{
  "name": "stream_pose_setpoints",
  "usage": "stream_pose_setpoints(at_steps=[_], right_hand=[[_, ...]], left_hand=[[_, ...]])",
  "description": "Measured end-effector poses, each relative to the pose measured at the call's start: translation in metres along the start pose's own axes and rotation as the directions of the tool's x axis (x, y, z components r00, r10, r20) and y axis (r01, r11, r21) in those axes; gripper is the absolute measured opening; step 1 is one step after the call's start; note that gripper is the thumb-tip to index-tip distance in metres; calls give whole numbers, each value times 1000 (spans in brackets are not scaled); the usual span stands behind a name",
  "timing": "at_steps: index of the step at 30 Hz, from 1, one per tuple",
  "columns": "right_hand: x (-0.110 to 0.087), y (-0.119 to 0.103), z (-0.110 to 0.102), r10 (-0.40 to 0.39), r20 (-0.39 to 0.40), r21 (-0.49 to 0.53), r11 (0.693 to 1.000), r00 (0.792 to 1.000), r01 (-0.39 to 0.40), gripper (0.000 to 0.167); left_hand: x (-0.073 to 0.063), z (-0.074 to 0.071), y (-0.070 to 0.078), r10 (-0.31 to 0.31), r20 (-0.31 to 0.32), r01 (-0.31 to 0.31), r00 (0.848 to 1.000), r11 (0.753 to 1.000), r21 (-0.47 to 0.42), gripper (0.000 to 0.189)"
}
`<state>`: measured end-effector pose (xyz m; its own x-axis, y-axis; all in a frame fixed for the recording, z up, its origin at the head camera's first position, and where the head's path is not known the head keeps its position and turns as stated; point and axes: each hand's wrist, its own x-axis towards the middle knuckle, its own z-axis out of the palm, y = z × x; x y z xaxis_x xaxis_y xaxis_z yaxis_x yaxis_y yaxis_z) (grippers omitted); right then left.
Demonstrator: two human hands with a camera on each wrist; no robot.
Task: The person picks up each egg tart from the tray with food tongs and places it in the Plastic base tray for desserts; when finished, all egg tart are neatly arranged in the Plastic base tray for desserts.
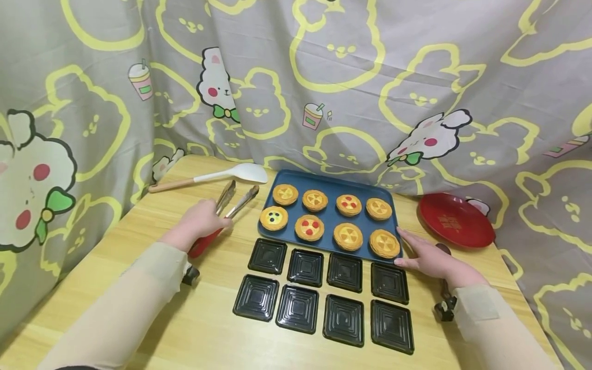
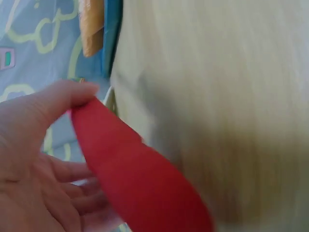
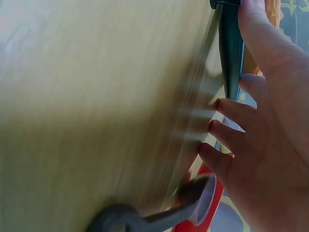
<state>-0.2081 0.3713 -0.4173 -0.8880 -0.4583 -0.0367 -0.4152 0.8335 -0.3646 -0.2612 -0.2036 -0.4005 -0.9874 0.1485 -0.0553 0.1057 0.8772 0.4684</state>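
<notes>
In the head view my left hand (image 1: 201,223) grips a pair of tongs (image 1: 240,203), whose two metal arms are spread and point away, left of the blue tray (image 1: 324,182). The left wrist view shows the thumb on the tongs' red handle (image 2: 140,169), with the other fingers behind it. On the tray lie several small tarts (image 1: 309,227), some topped with red or dark dots. My right hand (image 1: 427,257) touches the tray's right edge, fingers extended; its fingertips meet the dark tray side (image 3: 231,53) in the right wrist view.
Several black square plastic trays (image 1: 297,308) lie in two rows before the blue tray. A white spatula (image 1: 245,173) with a wooden handle lies back left. A red plate (image 1: 455,221) stands at right. A dark brown ladle-like utensil (image 3: 166,217) lies beside my right hand. A patterned curtain (image 1: 277,61) hangs behind.
</notes>
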Motion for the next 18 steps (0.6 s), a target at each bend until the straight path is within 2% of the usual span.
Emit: stream_pose_setpoints(at_steps=[4, 7, 12, 15, 18], right_hand=[[0, 3, 2, -14, -14, -3, 1000, 1000, 14, 92], [1, 3, 2, -7, -8, 4, 1000, 1000, 7, 93], [1, 2, 2, 15, 9, 6, 1000, 1000, -16, 94], [1, 1, 1, 31, 25, 1, 1000, 999, -31, 94], [1, 0, 1, 42, 37, -7, 999, 998, -42, 94]], left_hand=[[-7, -13, -2, 50, -79, -58, 996, 993, -106, 61], [-12, -23, 0, 129, -113, -144, 985, 981, -131, 70], [-21, -32, 6, 252, -47, -255, 967, 963, -83, 73], [-25, -31, 10, 284, 6, -284, 959, 959, -25, 62], [-28, -27, 12, 289, 28, -290, 957, 956, 40, 58]])
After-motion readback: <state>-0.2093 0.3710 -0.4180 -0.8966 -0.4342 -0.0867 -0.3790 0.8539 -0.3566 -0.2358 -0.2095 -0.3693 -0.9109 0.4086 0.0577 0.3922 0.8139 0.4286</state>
